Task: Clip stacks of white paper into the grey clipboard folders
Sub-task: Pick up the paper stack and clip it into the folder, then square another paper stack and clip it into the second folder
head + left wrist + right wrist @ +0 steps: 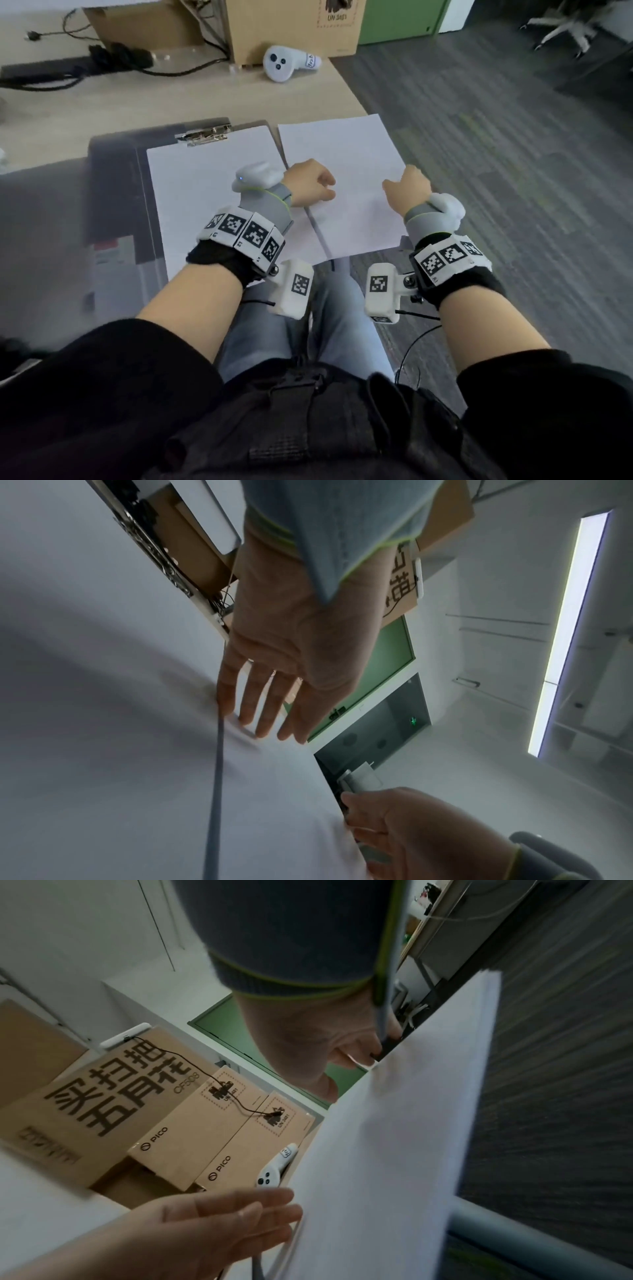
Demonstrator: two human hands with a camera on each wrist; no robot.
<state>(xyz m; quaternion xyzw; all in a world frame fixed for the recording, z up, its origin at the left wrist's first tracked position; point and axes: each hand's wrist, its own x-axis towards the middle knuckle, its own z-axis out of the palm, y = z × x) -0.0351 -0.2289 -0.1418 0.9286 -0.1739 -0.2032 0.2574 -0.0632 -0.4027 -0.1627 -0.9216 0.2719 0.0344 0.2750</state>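
A grey clipboard folder (113, 164) lies open on the table, its metal clip (203, 135) holding a white sheet stack (202, 195). To its right a second stack of white paper (342, 154) overhangs the table edge. My left hand (325, 186) rests on that stack's left part; the left wrist view shows its fingers (263, 718) straight, touching the paper beside the folder's grey edge (217, 777). My right hand (400, 181) pinches the stack's right edge between thumb and fingers (356, 1056).
More grey folders (109, 260) lie at the left. Cardboard boxes (284, 27), a white controller (287, 65) and black cables (113, 58) sit at the table's back. Grey carpet (513, 171) is on the right, an office chair (565, 27) far off.
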